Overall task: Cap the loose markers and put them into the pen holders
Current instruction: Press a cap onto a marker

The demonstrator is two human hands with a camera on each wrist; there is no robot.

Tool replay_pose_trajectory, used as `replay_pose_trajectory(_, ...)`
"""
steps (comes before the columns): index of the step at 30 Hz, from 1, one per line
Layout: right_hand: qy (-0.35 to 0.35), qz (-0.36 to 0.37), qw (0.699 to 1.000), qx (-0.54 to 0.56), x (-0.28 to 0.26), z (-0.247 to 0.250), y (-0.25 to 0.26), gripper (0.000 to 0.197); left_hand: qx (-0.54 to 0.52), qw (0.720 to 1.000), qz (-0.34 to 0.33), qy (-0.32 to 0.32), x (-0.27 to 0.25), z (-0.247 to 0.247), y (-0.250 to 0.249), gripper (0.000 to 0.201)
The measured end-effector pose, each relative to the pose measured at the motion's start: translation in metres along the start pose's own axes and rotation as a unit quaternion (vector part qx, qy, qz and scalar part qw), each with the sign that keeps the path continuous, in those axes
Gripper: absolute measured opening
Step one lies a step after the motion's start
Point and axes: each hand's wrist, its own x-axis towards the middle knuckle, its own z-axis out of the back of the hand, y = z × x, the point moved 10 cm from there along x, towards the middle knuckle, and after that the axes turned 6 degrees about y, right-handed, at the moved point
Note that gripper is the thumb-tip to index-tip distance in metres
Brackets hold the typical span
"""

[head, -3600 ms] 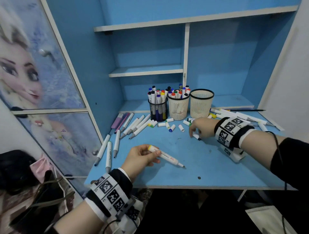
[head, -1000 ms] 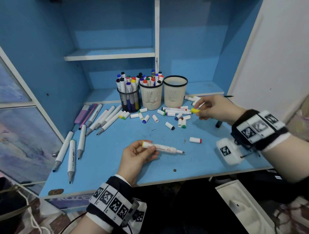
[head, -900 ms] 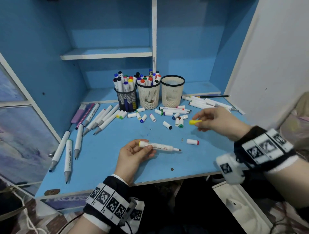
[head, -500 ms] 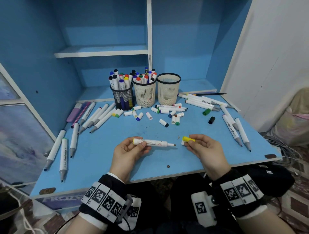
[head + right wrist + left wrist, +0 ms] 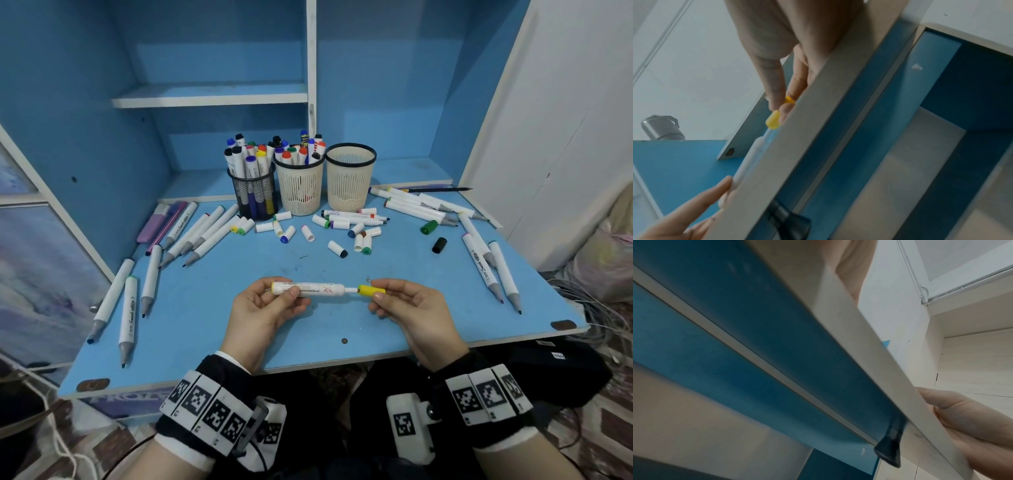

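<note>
At the centre of the head view I see my left hand (image 5: pixel 263 310) pinching the white marker (image 5: pixel 313 289) near its yellow-ended butt, barrel level just above the blue desk (image 5: pixel 212 325); my right hand (image 5: pixel 411 308) pinches the yellow cap (image 5: pixel 370 290), whose mouth meets the marker's tip; behind, at upper centre, stand the black mesh holder (image 5: pixel 255 198) and two cream holders (image 5: pixel 299 192), the right-hand one (image 5: pixel 349 181) showing no markers.
</note>
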Motion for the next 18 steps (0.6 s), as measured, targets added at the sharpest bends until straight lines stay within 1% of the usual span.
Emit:
replay_pose_trajectory(3,0.032,-0.007,0.999,-0.037,0.001,-0.005,-0.002,0.018,0.012,1.0,0.001,0.01,-0.001,-0.002,0.001,0.009)
replay_pose_trajectory(5,0.041,-0.007,0.998,-0.053,0.001,-0.009,-0.003,0.021,0.027,0.999,0.002,0.025,-0.002,-0.005,0.003,0.011)
replay_pose_trajectory(10,0.027,-0.002,0.997,-0.065,0.001,-0.005,-0.003,0.025,0.096,0.994,0.007,0.06,-0.003,-0.011,0.007,0.017)
replay_pose_trajectory(14,-0.002,-0.003,0.996,-0.085,0.001,-0.003,-0.004,0.026,0.124,0.99,0.014,0.066,-0.004,-0.014,0.012,0.017)
replay_pose_trajectory(15,-0.011,0.003,0.996,-0.09,0.001,-0.003,-0.003,0.028,0.148,0.986,0.015,0.072,-0.004,-0.016,0.013,0.017)
replay_pose_trajectory(18,-0.021,0.011,0.995,-0.102,0.002,-0.005,-0.001,0.033,0.26,0.96,0.008,0.102,-0.004,-0.021,0.014,0.021)
